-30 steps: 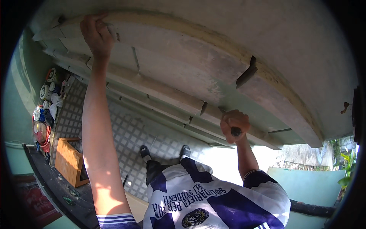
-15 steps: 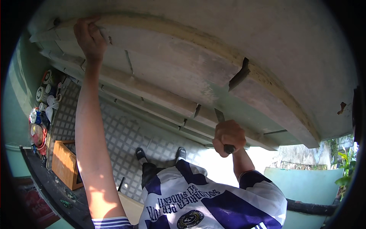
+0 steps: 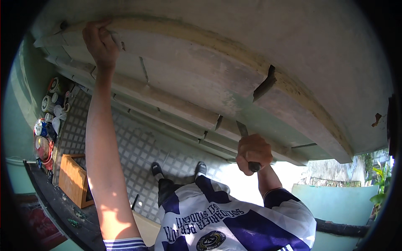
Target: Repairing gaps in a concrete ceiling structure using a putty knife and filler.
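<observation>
Lowering our right hand [image 3: 252, 151], fist tight around the scraper [image 3: 247, 144], we draw its blade down the moulding [image 3: 197, 90] while our left hand [image 3: 99, 41] keeps gripping the ledge above.

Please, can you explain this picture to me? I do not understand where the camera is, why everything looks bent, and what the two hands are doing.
The camera sits on a person's head and has a very wide lens, so straight edges curve near the rim. There is no machine here, only a person with bare hands. The person looks along a stepped concrete ledge with a moulded edge; below it you see the person's striped shirt, both shoes and a tiled floor.

The left hand reaches up and grips the upper edge of the ledge. The right hand is closed on the dark handle of a scraper, whose flat blade points up against the ledge.

On the left lie tape rolls and other small items by the wall, and a wooden crate stands nearby.
</observation>
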Tool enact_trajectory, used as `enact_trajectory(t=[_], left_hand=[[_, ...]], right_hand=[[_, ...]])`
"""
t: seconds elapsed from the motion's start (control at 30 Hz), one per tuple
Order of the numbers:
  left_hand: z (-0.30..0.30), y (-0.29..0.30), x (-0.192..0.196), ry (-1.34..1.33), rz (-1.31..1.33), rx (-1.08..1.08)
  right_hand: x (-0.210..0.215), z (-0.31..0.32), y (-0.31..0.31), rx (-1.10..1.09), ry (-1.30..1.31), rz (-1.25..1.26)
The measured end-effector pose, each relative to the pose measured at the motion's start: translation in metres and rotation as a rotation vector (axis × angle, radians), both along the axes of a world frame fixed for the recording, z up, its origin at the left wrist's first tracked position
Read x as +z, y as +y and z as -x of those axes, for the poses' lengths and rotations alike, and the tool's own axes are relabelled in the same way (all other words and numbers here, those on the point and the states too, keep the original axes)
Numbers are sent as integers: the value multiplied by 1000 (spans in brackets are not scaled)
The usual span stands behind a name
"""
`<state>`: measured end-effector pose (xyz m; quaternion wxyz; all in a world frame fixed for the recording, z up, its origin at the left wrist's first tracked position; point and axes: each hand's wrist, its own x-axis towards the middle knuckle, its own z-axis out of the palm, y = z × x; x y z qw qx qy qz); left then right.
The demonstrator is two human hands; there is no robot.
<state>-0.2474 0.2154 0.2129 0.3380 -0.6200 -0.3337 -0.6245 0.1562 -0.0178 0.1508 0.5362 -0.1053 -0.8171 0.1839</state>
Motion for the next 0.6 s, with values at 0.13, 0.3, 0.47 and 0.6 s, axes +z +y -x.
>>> enact_trajectory(t=[0.13, 0.3, 0.47, 0.6], left_hand=[[0, 0, 3, 18, -31, -5], [-3, -2, 1, -3, -14, -4], [-1, -1, 1, 1, -10, 5], [-1, -2, 1, 3, -8, 1]], right_hand=[[-16, -6, 17, -73, -72, 35], [-12, -1, 18, -74, 21, -38], [-12, -2, 19, -94, -24, -25], [-5, -2, 5, -49, -10, -12]])
